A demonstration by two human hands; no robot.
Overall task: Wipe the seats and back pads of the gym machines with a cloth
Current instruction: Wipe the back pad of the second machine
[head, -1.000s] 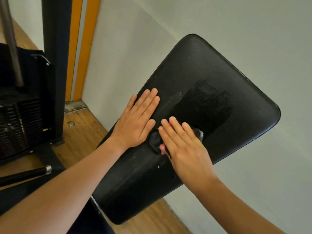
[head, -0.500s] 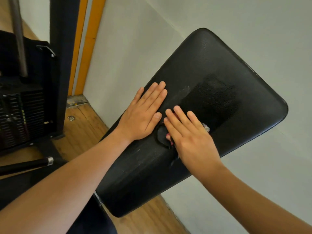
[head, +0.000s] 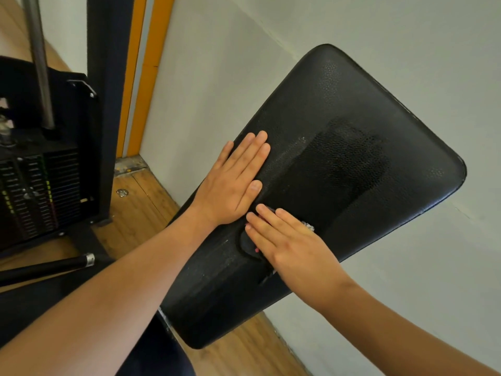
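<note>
The right hand (head: pixel 292 248), fingers flat, presses the cloth (head: pixel 250 244) on the back pad (head: pixel 339 118); the left hand (head: pixel 235 183) lies flat beside it. A damp streak above the grip looks wiped; the pad's edges seem left.

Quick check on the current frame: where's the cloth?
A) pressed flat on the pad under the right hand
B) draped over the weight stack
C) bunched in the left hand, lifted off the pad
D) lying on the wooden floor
A: the right hand lies flat with straight fingers on the black pad, and the dark cloth peeks out from beneath it; the left hand rests bare on the pad beside it.
</note>
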